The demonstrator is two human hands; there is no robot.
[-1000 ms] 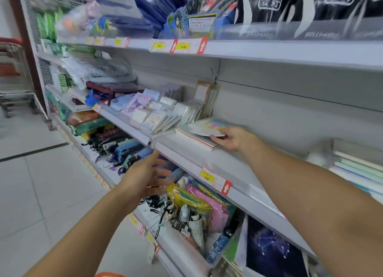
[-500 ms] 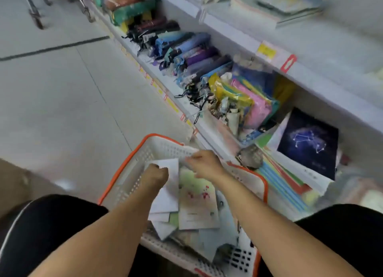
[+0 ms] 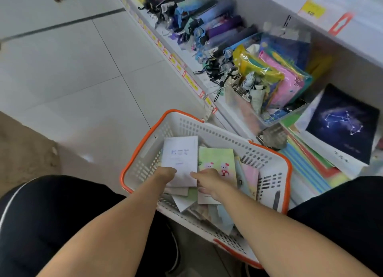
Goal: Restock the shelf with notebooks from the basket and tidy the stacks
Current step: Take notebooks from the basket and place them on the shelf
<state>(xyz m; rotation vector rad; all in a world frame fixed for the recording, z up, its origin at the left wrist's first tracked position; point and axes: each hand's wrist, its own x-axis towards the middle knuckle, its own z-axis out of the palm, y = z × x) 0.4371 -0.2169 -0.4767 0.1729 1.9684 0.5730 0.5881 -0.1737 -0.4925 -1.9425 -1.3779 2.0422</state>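
A white basket with an orange rim [image 3: 178, 119] sits on the floor between my knees, holding several loose notebooks. My left hand [image 3: 165, 173] grips the lower edge of a white notebook [image 3: 180, 156] that lies on top at the left. My right hand [image 3: 209, 181] rests on a green notebook with two bear figures [image 3: 217, 162], fingers curled over its lower part; whether it grips the notebook is unclear. More pastel notebooks [image 3: 249, 177] lie underneath and to the right.
The bottom shelf [image 3: 228, 111] runs along the right, with folded umbrellas [image 3: 217, 26], a clear bin of coloured pouches [image 3: 275, 80], a dark constellation notebook [image 3: 342, 121] and coloured folders [image 3: 306, 165]. A price tag [image 3: 313, 8] hangs on the shelf above. Tiled floor lies left.
I have looked down from the shelf to the basket. Both hands left the shelf and came down into the basket; the left now holds the white notebook, the right lies on the green one.
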